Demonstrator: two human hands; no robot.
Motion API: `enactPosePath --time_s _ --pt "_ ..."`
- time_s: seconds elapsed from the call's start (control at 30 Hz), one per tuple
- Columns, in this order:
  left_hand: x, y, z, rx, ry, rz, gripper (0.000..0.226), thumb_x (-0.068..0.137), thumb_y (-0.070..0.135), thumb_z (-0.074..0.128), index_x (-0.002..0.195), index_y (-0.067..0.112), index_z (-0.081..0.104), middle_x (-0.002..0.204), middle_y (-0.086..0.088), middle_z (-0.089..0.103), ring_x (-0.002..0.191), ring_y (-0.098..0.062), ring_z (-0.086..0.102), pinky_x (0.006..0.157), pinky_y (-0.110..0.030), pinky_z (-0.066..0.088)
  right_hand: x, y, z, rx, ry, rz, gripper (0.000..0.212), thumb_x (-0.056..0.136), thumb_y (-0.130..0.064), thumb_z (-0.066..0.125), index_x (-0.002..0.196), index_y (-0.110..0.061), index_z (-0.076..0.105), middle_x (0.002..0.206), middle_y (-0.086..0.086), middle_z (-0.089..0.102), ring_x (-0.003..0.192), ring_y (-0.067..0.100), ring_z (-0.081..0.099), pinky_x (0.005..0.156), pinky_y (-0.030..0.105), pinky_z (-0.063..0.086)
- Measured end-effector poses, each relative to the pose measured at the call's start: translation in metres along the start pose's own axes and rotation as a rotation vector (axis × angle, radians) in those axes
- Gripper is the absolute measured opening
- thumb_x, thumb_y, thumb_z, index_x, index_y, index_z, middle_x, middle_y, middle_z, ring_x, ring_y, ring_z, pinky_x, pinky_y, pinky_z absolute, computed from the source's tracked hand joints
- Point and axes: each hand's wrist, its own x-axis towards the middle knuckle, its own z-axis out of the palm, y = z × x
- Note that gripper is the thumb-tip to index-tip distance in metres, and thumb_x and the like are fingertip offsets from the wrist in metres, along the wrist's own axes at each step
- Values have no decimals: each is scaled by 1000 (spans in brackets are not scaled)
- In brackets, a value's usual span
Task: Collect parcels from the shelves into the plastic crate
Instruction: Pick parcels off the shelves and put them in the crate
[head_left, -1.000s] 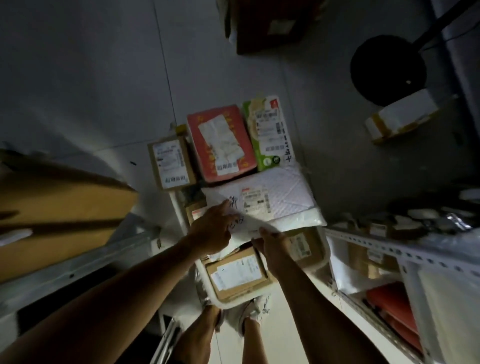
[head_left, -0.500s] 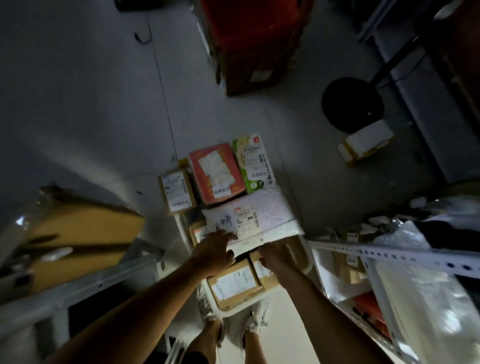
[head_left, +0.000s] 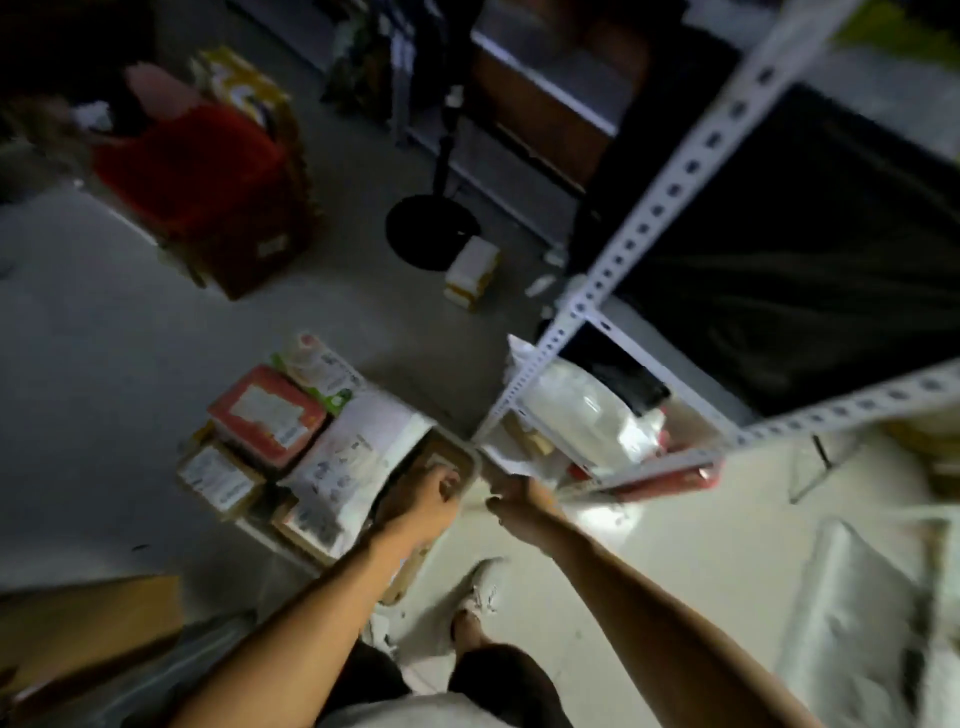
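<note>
Seen from above, dim and blurred. Plastic crate (head_left: 470, 460) on the floor, heaped with parcels: white padded mailer (head_left: 358, 457) on top, long axis running from near-left to far-right, red box (head_left: 267, 415) beside it. Left hand (head_left: 434, 491) over the crate's near right corner, fingers curled, contents unclear. Right hand (head_left: 511, 501) just right of the crate, nearer the metal shelf (head_left: 602, 283), grip impossible to tell. White bagged parcel (head_left: 587, 415) on that shelf, beyond the right hand.
</note>
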Motion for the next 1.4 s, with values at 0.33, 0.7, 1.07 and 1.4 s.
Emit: enactPosePath --time_s 0.33,0.7,1.07,1.4 --pt "-42 177 101 339 -195 387 26 90 25 60 114 22 67 116 -5 67 111 -26 64 95 -34 53 -160 117 -124 44 364 111 31 87 -23 62 117 -26 68 110 0 70 103 21 66 87 27 53" --pt "-127 462 272 669 -141 1001 32 92 33 52 121 29 66 123 0 67 109 -23 62 92 -36 52 -290 297 -339 47 800 227 41 91 -26 58 132 -23 61 123 4 68 112 24 63 93 33 52" --pt "-226 672 397 762 -93 1506 30 91 39 57 118 31 67 121 0 65 112 -24 62 86 -33 49 -426 416 -488 -43 1132 460 34 91 -34 65 125 -31 61 122 3 65 111 25 62 89 34 51" --pt "-244 807 486 712 -126 1787 26 96 32 53 117 28 68 121 -1 66 110 -23 63 83 -33 52 -426 488 -583 -77 1232 618 27 97 -29 57 122 -26 65 118 4 66 110 28 63 84 35 47"
